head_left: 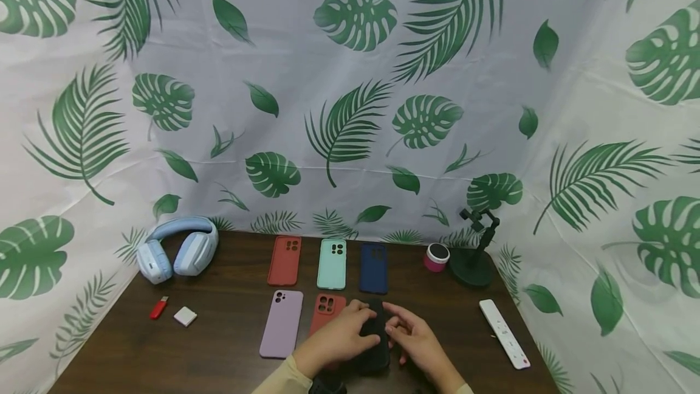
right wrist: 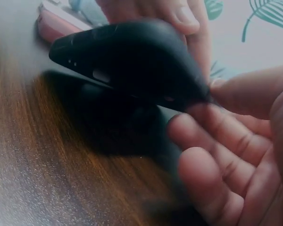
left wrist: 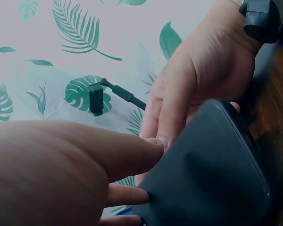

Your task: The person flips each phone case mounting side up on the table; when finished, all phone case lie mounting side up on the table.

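Observation:
A black phone case (head_left: pixel 376 345) is tilted up from the table between both hands, its back smooth in the left wrist view. My left hand (head_left: pixel 341 334) grips it from the left, thumb and fingers at its side. My right hand (head_left: pixel 420 342) pinches the right edge between thumb and index finger, the other fingers loosely curled. In the right wrist view, port cutouts show along the end of the case (right wrist: pixel 127 61), held above the wood. Beside my left hand lies a red phone case (head_left: pixel 326 304), partly hidden by that hand.
A purple case (head_left: pixel 281 324) lies to the left. Behind stand out a red case (head_left: pixel 284 260), a mint case (head_left: pixel 331 266) and a blue case (head_left: pixel 374 269). Around them are headphones (head_left: pixel 195 254), a USB stick (head_left: pixel 159 307), a white square (head_left: pixel 185 316), a pink-white jar (head_left: pixel 436 258), a black stand (head_left: pixel 471 267) and a white power strip (head_left: pixel 504 333).

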A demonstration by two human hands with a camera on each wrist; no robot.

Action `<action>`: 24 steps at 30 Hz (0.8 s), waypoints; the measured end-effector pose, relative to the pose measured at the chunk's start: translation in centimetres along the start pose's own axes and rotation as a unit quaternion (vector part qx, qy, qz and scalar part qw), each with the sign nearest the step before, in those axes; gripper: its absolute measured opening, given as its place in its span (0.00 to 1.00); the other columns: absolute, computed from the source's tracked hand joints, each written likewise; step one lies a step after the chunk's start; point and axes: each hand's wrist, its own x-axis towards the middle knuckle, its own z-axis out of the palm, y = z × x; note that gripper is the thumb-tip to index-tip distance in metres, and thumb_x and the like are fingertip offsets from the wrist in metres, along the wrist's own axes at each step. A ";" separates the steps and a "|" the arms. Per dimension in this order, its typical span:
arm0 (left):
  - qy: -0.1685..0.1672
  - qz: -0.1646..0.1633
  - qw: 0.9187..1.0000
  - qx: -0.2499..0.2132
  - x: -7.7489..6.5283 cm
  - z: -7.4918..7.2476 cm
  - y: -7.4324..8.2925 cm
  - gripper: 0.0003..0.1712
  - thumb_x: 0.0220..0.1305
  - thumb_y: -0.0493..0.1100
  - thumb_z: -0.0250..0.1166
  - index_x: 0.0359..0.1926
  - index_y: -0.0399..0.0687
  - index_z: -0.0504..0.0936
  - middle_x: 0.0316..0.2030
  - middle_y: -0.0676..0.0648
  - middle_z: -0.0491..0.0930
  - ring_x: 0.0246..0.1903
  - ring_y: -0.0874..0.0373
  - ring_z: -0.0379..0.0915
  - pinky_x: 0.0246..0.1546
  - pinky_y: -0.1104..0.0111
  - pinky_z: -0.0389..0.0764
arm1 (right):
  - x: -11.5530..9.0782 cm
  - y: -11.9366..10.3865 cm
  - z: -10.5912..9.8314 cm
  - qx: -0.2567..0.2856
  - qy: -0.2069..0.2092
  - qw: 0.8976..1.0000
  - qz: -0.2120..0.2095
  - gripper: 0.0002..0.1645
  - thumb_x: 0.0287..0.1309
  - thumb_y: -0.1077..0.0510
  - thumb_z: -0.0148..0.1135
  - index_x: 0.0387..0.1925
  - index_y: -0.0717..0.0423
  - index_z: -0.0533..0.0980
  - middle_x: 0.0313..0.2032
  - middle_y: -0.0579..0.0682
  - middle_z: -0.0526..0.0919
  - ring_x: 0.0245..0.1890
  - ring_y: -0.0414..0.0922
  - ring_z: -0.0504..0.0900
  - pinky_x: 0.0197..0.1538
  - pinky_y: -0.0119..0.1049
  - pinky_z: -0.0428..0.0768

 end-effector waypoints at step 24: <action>0.041 -0.016 0.998 -0.035 0.1 -0.1 0.5 0.30 0.64 0.58 0.69 0.63 0.51 0.76 0.55 0.46 0.74 0.51 0.55 0.77 0.50 0.56 0.81 | 0.0 -0.2 0.7 -0.025 0.028 0.999 -0.028 0.32 0.67 0.46 0.64 0.70 0.37 0.69 0.41 0.53 0.81 0.31 0.44 0.83 0.18 0.38 0.79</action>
